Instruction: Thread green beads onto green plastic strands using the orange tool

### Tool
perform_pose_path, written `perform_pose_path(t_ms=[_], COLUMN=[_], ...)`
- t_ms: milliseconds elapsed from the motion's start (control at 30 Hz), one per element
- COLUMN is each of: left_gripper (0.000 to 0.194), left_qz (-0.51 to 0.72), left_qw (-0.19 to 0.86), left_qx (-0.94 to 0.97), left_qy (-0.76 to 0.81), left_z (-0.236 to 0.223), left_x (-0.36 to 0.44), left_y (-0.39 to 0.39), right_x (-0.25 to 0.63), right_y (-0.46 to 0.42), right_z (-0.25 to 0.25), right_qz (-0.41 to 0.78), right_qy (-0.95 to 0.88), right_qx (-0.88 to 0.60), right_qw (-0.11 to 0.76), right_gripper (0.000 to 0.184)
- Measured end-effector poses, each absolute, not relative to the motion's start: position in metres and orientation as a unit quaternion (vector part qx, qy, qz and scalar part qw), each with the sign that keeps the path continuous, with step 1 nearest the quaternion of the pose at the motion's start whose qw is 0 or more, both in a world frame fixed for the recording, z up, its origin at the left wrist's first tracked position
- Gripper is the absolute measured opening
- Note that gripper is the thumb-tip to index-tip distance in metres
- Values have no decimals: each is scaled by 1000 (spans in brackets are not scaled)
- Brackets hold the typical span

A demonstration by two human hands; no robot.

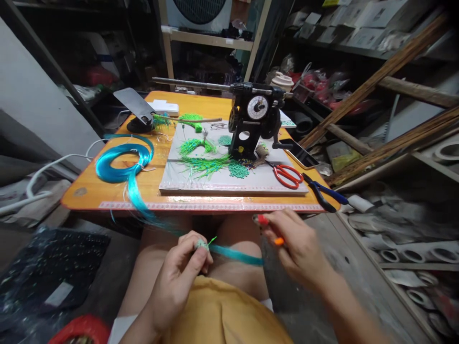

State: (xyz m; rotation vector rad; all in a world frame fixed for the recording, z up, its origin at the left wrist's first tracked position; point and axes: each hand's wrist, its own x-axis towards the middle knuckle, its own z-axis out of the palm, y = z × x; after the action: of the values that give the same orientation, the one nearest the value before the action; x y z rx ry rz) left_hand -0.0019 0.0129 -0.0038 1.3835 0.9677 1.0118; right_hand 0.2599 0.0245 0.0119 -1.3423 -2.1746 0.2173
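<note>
My left hand is closed in a pinch above my lap, on a small light-green beaded piece. A short bright green cord end sticks up from it. A flat teal strand of thread runs from beside these fingers to the right across my thigh. Off to the right, my right hand is wrapped round a lighter with an orange body, a red button and a metal top. No flame shows. Most of the lighter is hidden by the fingers. The two hands are apart.
On the wooden table lie a teal thread hank, a pale board with green tassels and beads, red-handled scissors, pliers and a phone. A black hand-cranked winder stands behind.
</note>
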Motion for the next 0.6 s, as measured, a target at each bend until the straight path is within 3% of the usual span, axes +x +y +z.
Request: perform_pose_path(t_ms=[100, 200, 267, 333, 600], left_gripper=[32, 31, 32, 33, 34], left_qz=[417, 407, 403, 399, 387], left_qw=[553, 553, 544, 531, 515], left_qx=[596, 608, 622, 636, 640], left_qy=[406, 399, 393, 392, 419], left_z=[-6, -7, -6, -4, -7], left_x=[-1, -1, 0, 0, -2], left_y=[11, 9, 8, 8, 6], right_x=[231, 202, 186, 174, 153], right_y=[4, -3, -1, 3, 5], right_z=[-1, -19, -28, -32, -23], right_qz=[416, 615, 676, 710, 766], right_qy=[-681, -502, -412, -347, -209], right_qx=[-480, -459, -437, -417, -399], right_qw=[365, 400, 426, 449, 458], right_gripper=[21, 43, 62, 70, 63])
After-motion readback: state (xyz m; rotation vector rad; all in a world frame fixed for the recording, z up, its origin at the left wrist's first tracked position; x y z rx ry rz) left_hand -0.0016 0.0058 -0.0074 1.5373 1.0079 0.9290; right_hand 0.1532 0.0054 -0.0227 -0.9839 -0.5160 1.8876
